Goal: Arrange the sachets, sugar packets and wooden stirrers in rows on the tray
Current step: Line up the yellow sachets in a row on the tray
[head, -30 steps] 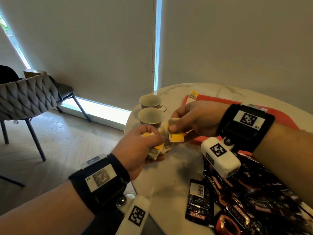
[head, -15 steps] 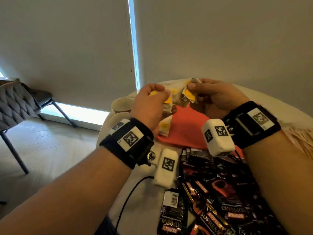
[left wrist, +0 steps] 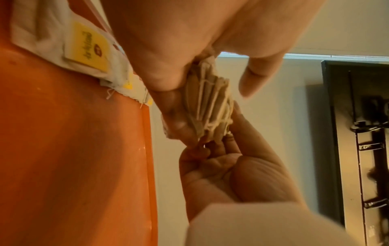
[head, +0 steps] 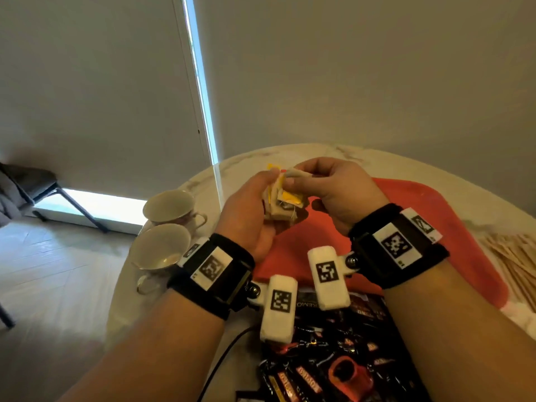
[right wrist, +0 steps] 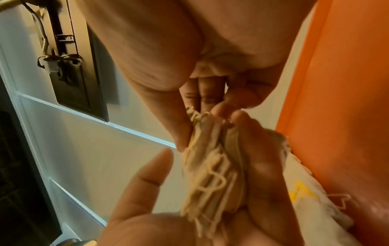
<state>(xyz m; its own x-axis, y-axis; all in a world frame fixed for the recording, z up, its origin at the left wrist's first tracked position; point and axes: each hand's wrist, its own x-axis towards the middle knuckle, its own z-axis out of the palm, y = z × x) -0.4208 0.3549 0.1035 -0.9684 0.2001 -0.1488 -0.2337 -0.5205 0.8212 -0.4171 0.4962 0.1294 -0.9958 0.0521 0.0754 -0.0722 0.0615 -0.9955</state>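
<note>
Fingers of both hands pinch sachets above tray.

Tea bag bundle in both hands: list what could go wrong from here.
The strings look tangled across the tea bag bundle, so peeling one off with the right hand may drag others loose. The left hand holds the bundle above the tray's left edge; dropped bags could land near the cups.

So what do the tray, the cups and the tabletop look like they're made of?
Tray: probably plastic, smooth red-orange with a soft sheen and a rounded moulded rim.
Cups: likely glazed ceramic or porcelain, glossy off-white with thin walls and loop handles.
Tabletop: looks like marble or a marble-look surface, pale with faint grey-brown veining; real stone or laminate cannot be told.
</note>
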